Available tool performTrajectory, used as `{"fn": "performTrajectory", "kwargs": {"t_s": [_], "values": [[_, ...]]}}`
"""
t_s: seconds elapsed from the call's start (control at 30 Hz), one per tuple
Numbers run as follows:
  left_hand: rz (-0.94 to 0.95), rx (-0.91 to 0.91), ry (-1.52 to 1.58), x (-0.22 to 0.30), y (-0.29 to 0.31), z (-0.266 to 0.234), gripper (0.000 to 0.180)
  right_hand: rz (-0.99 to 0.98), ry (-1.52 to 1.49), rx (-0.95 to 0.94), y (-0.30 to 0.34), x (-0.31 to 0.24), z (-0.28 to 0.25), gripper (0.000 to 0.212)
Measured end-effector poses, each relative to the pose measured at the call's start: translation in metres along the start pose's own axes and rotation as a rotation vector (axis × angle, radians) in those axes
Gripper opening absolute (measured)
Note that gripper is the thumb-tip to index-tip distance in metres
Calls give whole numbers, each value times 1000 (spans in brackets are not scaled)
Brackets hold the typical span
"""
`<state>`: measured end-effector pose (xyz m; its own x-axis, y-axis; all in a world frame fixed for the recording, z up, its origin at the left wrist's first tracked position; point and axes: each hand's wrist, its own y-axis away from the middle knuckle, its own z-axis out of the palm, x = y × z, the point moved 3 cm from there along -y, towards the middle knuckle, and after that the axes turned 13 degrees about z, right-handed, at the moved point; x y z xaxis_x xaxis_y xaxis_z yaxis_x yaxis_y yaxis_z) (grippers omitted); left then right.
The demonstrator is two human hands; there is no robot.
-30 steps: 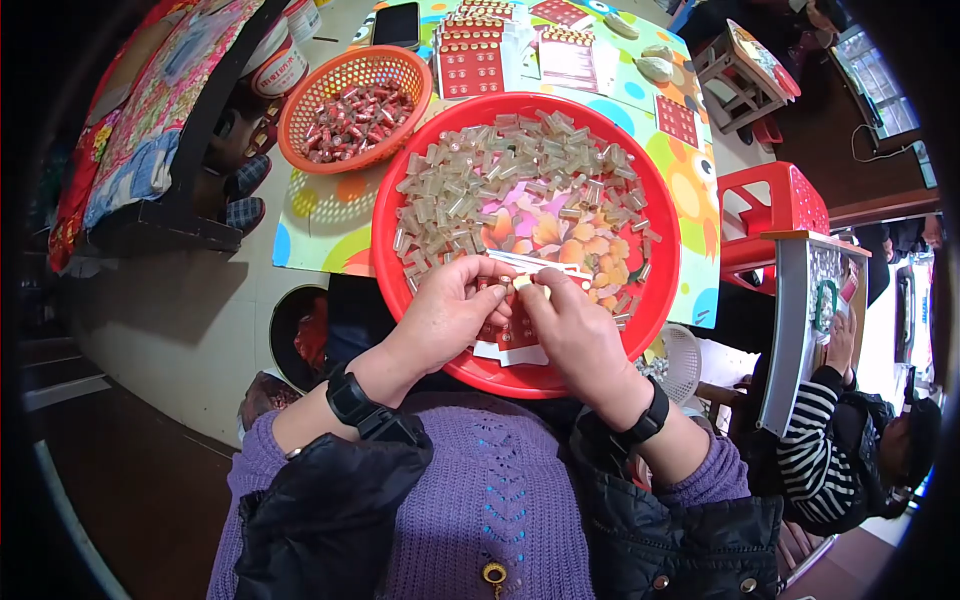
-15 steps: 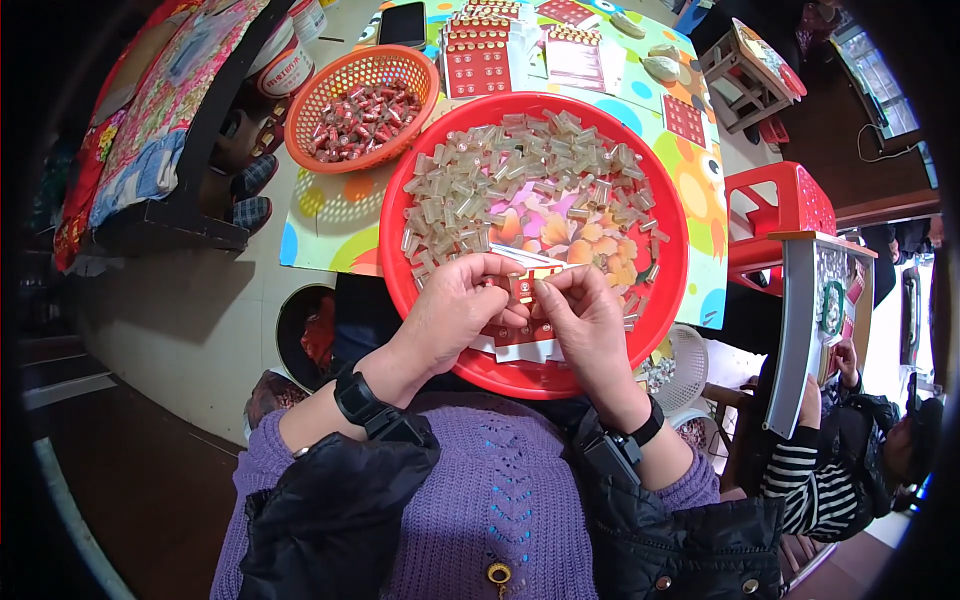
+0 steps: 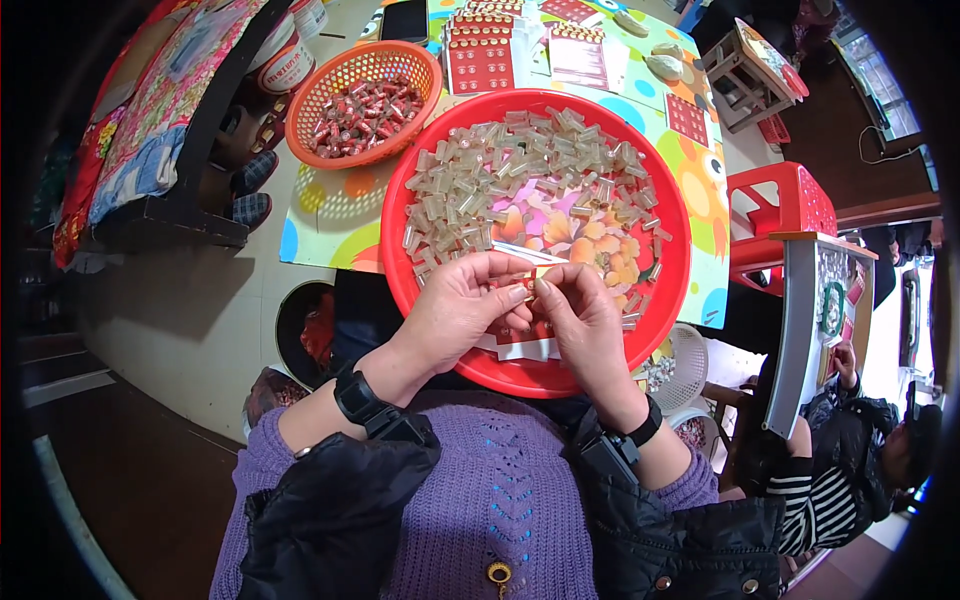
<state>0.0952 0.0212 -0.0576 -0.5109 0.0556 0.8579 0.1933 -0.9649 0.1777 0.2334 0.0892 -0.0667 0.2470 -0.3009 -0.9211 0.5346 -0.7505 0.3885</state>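
Observation:
My left hand and my right hand meet over the near part of a round red tray. Thumbs and fingertips of both pinch a small red-and-gold sticker label, partly covered by the fingers. Whether a tube lies inside it is hidden. Below the hands are sheets of red labels on white backing. Small clear plastic tubes are heaped along the tray's left and far sides, with a few at its right. The tray's flower-printed bottom shows in the middle.
Beyond the tray at left stands an orange basket of red-labelled tubes. Stacked label sheets and a dark phone lie on the patterned tablecloth. At right are a red stool and another person's hand at a drawer-like tray.
The label has turned between my fingertips, and less of its face shows now. My left thumb has stretched toward my right fingertips. At right, the other person's nearer hand has lowered a little.

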Motion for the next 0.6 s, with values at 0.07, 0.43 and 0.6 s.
{"fn": "performTrajectory", "kwargs": {"t_s": [0.07,0.43,0.6], "values": [[-1,21,4,0,0,3,28,-68,74,38,0,2,-1,8],[10,53,-28,-3,4,-2,26,-115,132,61,4,-6,4,16],[-24,99,59,3,3,-1,25,-294,536,114,5,-8,2,24]]}}
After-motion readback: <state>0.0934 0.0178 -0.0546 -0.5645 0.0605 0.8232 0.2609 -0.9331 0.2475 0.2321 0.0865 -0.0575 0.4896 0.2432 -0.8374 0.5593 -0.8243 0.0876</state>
